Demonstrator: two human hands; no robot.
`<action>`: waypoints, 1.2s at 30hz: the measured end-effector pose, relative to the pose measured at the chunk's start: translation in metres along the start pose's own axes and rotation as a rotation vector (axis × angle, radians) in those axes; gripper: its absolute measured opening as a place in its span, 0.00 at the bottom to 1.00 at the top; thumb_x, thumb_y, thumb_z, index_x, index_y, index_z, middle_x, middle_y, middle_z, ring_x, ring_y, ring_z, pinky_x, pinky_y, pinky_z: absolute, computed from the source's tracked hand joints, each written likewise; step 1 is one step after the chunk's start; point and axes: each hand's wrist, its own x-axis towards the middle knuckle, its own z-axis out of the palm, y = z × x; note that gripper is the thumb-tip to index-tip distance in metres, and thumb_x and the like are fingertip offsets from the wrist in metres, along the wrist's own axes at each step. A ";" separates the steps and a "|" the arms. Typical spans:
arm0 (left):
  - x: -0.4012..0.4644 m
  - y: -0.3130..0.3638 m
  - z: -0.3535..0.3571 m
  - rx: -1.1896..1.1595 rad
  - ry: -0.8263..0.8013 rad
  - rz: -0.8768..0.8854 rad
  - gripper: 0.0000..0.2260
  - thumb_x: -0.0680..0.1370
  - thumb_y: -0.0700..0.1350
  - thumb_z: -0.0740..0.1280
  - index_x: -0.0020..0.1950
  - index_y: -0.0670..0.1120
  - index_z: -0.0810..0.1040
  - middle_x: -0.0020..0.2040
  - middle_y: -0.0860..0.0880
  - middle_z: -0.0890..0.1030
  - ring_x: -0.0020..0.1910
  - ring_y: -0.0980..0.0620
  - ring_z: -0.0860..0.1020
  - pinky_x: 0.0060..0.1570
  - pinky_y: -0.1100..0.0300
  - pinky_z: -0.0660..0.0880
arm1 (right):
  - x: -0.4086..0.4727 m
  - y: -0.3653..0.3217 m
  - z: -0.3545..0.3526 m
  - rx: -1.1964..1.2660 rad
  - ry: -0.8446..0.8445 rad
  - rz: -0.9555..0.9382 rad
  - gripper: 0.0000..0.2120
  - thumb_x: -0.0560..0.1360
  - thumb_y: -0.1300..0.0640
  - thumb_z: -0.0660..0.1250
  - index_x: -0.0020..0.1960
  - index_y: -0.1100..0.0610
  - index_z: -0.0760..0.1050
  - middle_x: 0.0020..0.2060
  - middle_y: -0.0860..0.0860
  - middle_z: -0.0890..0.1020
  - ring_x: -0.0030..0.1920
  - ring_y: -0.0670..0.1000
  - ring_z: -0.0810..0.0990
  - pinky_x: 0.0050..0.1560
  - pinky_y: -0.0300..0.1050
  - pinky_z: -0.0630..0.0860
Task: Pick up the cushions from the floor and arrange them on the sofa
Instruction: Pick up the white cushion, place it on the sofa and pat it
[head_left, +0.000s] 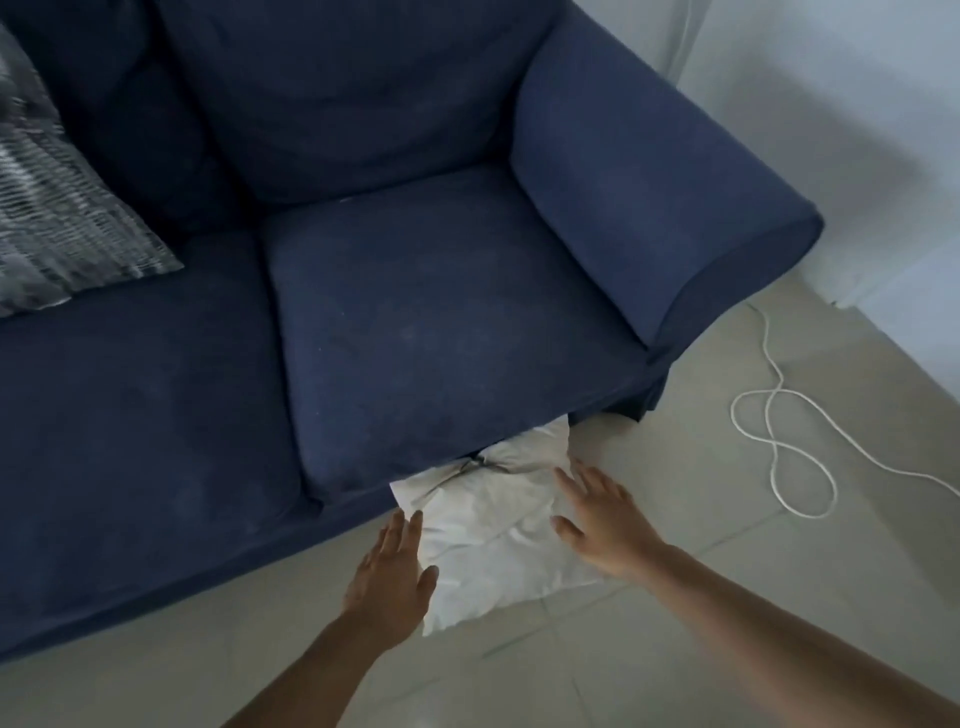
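A white cushion (488, 525) lies on the tiled floor against the front of the dark blue sofa (415, 312), its far end tucked under the seat edge. My left hand (395, 566) hovers open at the cushion's left side, fingers apart, thumb at its edge. Over the cushion's right side, my right hand (597, 514) is spread open, holding nothing. On the sofa's left seat rests a grey patterned cushion (62, 218), leaning toward the backrest.
A white cord (779, 431) lies looped on the floor to the right of the sofa's armrest (660, 197). A pale wall (831, 104) rises behind the armrest. Light floor tiles (649, 649) stretch in front of the sofa.
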 end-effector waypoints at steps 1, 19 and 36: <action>0.011 -0.006 0.013 0.002 -0.005 -0.014 0.37 0.88 0.57 0.60 0.89 0.47 0.44 0.89 0.43 0.46 0.88 0.44 0.50 0.84 0.49 0.58 | 0.008 0.008 0.014 0.017 -0.003 0.014 0.37 0.87 0.38 0.56 0.90 0.50 0.46 0.89 0.56 0.48 0.88 0.61 0.52 0.85 0.62 0.57; 0.194 -0.071 0.200 -0.581 0.183 -0.029 0.70 0.59 0.77 0.79 0.74 0.76 0.22 0.87 0.44 0.48 0.84 0.38 0.61 0.77 0.39 0.68 | 0.177 0.084 0.200 0.484 0.194 -0.069 0.56 0.67 0.15 0.60 0.81 0.26 0.29 0.88 0.54 0.38 0.88 0.60 0.51 0.85 0.63 0.60; 0.152 -0.045 0.205 -0.615 0.263 0.103 0.64 0.65 0.63 0.82 0.78 0.77 0.29 0.80 0.48 0.68 0.74 0.46 0.73 0.64 0.52 0.71 | 0.127 0.068 0.214 0.627 0.401 -0.168 0.49 0.71 0.21 0.68 0.80 0.20 0.39 0.82 0.39 0.53 0.85 0.51 0.58 0.85 0.59 0.62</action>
